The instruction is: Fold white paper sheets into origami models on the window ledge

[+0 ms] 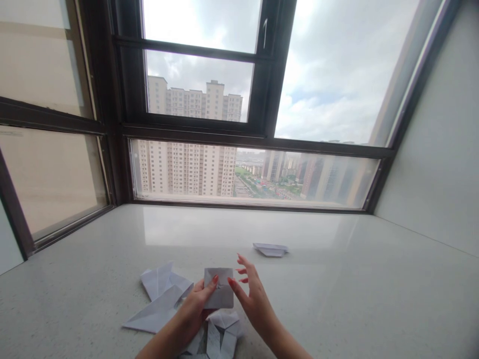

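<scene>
Left hand (195, 305) grips 1 flat square of folded white paper (223, 296); right hand (253, 290), fingers spread, is at its edge.

L hand (195, 302) & R hand (255, 295) both bare, w/ slim fingers (248, 268). Nails (215, 279) longish, tapered, painted orange-red; same col. on both thumbs & R fingertips. Finer polish detail too small to tell. Wrists (266, 321) & forearms (160, 340) bare to bottom edge of view.
</scene>
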Demonstrator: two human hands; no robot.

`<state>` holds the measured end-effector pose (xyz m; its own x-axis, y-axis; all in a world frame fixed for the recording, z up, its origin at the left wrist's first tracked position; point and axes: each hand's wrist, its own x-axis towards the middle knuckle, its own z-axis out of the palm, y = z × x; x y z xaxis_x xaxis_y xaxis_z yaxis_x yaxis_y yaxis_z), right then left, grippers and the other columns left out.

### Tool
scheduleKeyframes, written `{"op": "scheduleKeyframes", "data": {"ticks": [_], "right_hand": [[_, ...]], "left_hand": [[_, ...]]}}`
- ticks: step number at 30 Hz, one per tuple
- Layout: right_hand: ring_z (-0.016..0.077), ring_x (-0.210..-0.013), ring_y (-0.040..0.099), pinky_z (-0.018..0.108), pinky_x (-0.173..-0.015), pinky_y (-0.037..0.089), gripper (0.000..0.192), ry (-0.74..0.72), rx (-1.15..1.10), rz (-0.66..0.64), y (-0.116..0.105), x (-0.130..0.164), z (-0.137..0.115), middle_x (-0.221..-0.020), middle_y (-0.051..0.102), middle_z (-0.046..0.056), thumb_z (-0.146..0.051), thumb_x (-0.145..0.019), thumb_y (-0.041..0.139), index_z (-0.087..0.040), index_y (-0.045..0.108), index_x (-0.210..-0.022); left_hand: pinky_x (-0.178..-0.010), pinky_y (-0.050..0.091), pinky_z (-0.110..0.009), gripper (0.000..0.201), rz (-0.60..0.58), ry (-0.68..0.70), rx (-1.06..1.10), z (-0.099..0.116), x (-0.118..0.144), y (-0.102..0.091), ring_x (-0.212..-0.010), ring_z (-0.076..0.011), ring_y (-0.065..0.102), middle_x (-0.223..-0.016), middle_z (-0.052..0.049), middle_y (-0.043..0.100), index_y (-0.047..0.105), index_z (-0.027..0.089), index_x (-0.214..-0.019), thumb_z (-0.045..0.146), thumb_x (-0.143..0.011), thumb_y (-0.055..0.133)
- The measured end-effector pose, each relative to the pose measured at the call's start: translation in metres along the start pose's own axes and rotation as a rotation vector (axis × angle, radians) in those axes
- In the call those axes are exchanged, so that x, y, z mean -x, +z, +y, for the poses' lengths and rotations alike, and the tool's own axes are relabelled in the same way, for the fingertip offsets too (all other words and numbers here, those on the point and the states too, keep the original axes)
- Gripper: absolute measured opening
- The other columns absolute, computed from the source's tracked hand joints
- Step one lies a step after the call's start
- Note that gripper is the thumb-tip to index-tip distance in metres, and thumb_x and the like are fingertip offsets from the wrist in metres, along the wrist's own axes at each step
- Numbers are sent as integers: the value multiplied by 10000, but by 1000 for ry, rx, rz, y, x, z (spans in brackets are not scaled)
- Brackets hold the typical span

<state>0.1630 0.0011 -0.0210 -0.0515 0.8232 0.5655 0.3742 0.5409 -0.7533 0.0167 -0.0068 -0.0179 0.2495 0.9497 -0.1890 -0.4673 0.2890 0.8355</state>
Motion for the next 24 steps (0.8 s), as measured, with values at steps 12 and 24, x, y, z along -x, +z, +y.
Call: {"op": "scheduleKeyframes", "data": {"ticks": [12,24], "right_hand": [[179,-706,584,283,-630,436,471,409,-597,-221,3,-10,3,-733,639,38,-504,-590,634,-154,603,-905],[129,-566,565,263,-611,414,379,564,-822,-355,5,-8,-6,-602,614,19,-453,-537,693,-125,636,-716]], "left_hand": [[-834,374,-332,728,-147,190,-268,1,-5,-9,-953,-240,538,-1039,-88,608,327,195,-1270,443,-650,618],[-852,366,-313,585,-131,238,-316,2,-6,-10,-923,-228,543,-958,-70,638,496,142,-1145,447,-657,603]]}}
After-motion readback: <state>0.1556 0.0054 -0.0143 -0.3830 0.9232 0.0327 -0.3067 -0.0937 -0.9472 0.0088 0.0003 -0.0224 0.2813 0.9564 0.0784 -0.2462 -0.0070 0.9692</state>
